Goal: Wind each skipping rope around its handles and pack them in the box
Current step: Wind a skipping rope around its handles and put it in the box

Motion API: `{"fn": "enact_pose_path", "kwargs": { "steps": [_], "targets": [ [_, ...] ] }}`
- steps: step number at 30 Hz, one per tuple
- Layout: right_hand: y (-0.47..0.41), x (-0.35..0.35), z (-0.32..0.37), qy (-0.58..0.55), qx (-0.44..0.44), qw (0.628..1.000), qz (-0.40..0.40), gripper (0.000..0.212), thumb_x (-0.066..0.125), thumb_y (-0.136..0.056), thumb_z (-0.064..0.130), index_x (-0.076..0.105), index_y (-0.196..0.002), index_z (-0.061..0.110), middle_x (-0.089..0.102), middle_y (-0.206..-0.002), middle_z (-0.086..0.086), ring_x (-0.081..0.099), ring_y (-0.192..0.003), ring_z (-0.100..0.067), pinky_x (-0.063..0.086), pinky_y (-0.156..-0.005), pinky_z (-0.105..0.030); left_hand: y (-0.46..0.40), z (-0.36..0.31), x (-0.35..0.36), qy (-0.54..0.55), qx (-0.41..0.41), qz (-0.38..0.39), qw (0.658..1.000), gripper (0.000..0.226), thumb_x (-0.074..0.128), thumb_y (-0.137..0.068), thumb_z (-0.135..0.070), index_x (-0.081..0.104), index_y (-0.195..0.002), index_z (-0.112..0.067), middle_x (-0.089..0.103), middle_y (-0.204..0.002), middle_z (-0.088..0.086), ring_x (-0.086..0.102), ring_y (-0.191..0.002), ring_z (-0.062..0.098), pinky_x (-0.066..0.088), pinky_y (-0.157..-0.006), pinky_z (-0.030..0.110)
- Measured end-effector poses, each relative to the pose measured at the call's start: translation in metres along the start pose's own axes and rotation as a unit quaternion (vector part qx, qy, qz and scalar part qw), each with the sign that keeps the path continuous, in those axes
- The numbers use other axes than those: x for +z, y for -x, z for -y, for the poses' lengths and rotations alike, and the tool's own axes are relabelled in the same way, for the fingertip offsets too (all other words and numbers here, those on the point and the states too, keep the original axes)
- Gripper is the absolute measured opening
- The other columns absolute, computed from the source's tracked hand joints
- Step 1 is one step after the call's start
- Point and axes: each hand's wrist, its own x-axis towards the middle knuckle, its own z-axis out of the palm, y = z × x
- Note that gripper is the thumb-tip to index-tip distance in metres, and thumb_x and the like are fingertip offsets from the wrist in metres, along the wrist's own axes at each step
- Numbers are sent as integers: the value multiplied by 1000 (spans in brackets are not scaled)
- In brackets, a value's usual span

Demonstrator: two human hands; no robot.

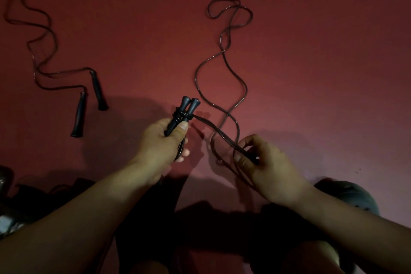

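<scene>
Across the dark red floor (311, 73) a long loose skipping rope (222, 55) snakes away from the person, its near end running to both hands. At far left a second rope (42, 35) lies unwound, its two black handles (89, 104) side by side on the floor. Left hand (160, 140) grips the paired handles (185, 111) of the first rope, a few turns already wrapped round them. Right hand (264, 162) pinches the doubled cord just beside them.
</scene>
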Motion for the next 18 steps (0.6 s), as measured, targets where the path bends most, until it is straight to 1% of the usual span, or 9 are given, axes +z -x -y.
{"fn": "enact_pose_path", "kwargs": {
  "steps": [2, 3, 6, 8, 11, 12, 13, 16, 18],
  "targets": [
    [-1, 0, 0, 4, -3, 1000, -19, 7, 65, -88, 23, 59, -89, 23, 65, -71, 13, 57, -70, -4, 41, -63, -17, -1, 2, 1, 3, -4, -4, 1000, 14, 54, -100, -23, 60, -98, -10, 58, -73, 3, 57, -43, 4, 48, -43, 19],
    [-1, 0, -1, 3, -6, 1000, -21, 8, 66, -88, 22, 59, -86, 24, 64, -71, 12, 57, -70, -4, 41, -64, -18, -1, 3, 1, 2, -5, -7, 1000, 15, 54, -100, -23, 60, -99, -10, 58, -74, 3, 57, -44, 5, 48, -43, 19],
    [0, -2, 1, -15, -2, 1000, -7, 15, 68, -87, 21, 60, -76, 27, 64, -69, 14, 55, -62, 2, 39, -59, -11, -3, 4, 1, -2, -10, -8, 1000, 16, 54, -100, -23, 61, -100, -9, 59, -75, 4, 58, -46, 7, 48, -43, 18],
    [0, -2, 2, -22, 3, 1000, 1, 20, 70, -86, 21, 61, -71, 29, 65, -69, 11, 55, -59, 2, 40, -59, -11, -3, 4, 2, -3, -10, -8, 1000, 15, 54, -100, -23, 61, -100, -10, 59, -75, 4, 57, -46, 7, 48, -43, 18],
    [-1, -2, 2, -27, 15, 1000, 7, 12, 73, -83, 27, 67, -74, 21, 69, -71, 2, 59, -65, -10, 45, -66, -24, -4, 6, 2, -5, -12, -9, 1000, 16, 54, -100, -24, 62, -102, -10, 59, -76, 4, 59, -49, 9, 49, -44, 19],
    [-1, -2, 3, -25, 16, 1000, 7, 12, 73, -83, 28, 69, -76, 19, 69, -72, 1, 61, -67, -13, 46, -67, -25, -4, 6, 2, -5, -13, -11, 1000, 16, 54, -100, -24, 62, -102, -10, 60, -76, 4, 59, -50, 10, 49, -44, 19],
    [-1, -2, 3, -23, 14, 1000, 7, 12, 74, -82, 29, 70, -76, 18, 70, -72, 1, 61, -68, -13, 45, -67, -23, -4, 7, 2, -5, -16, -13, 1000, 17, 55, -100, -24, 62, -103, -9, 60, -76, 4, 59, -50, 10, 49, -44, 19],
    [0, -4, 6, -13, 2, 1000, 11, 10, 73, -84, 27, 70, -76, 23, 69, -71, 7, 60, -67, -2, 43, -62, -13, -5, 10, 1, -8, -21, -18, 1000, 18, 55, -100, -24, 62, -103, -8, 59, -75, 4, 59, -51, 11, 48, -44, 19],
    [1, -4, 9, -10, -16, 1000, 21, 7, 73, -85, 26, 69, -79, 24, 69, -71, 11, 59, -64, 2, 42, -59, -10, -7, 12, 1, -20, -20, -18, 999, 17, 55, -99, -23, 62, -102, -9, 59, -75, 4, 59, -50, 11, 48, -44, 21]
  ]
}}
